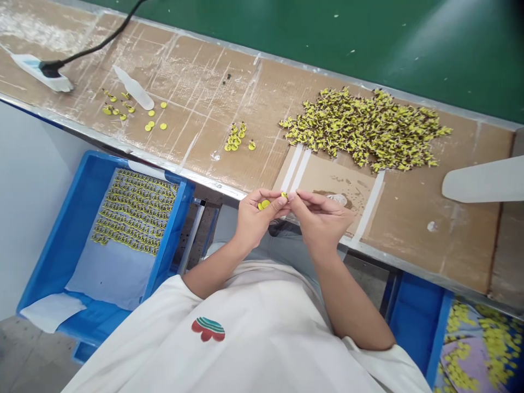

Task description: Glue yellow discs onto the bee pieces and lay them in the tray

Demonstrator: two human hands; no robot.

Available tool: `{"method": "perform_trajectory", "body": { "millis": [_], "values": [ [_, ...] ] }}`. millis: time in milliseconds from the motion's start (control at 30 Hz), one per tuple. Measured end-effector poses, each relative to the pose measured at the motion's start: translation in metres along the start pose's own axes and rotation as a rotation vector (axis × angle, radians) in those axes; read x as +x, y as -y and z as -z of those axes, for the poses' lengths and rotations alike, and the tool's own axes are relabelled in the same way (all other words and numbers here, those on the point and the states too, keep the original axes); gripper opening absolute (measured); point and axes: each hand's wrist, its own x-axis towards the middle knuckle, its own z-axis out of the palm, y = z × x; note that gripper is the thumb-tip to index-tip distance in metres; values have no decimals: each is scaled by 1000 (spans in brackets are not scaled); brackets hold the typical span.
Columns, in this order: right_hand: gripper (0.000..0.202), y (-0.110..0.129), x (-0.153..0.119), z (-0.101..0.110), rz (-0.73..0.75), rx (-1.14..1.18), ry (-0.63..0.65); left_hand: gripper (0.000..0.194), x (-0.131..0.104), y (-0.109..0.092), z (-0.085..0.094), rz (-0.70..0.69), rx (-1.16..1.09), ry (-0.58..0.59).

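Observation:
Both my hands meet over the front edge of the cardboard-covered bench. My left hand (254, 218) is closed, with small yellow discs (264, 204) tucked in its fingers. Between its fingertips and those of my right hand (321, 218) is a tiny yellow piece (284, 194); its exact kind is too small to make out. My right hand is closed in a pinch at that piece. Beyond my hands lies a large pile of small yellow and dark figures (364, 128). A small cluster of figures on yellow discs (234, 137) stands to the left of the pile.
A white squeeze bottle (135, 90) lies near loose yellow discs (151, 124). A power strip (45, 72) with a black cable sits far left. Below, a blue crate (53, 234) holds rows of figures; another blue crate (436, 338) at right is near many yellow discs.

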Motion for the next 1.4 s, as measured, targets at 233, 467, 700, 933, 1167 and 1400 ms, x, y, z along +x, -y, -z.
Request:
{"method": "perform_trajectory", "body": {
  "millis": [233, 467, 700, 933, 1167, 1400],
  "values": [
    [32, -2, 1, -20, -6, 48, 17, 33, 6, -14, 9, 48, -67, -5],
    [31, 0, 17, -38, 73, 48, 60, 28, 7, -27, 21, 96, -183, 23],
    [23, -33, 76, -65, 499, -582, 179, 30, 14, -41, 41, 134, -347, -58],
    [26, -48, 87, -82, 588, -935, 258, 24, 15, -45, 48, 131, -335, -94],
    [27, -53, 88, -80, 569, -900, 256, 27, 16, -44, 45, 121, -358, -44],
    [32, -35, 66, -63, 635, -718, 208, 30, 15, -47, 41, 127, -364, -30]
  ]
}}
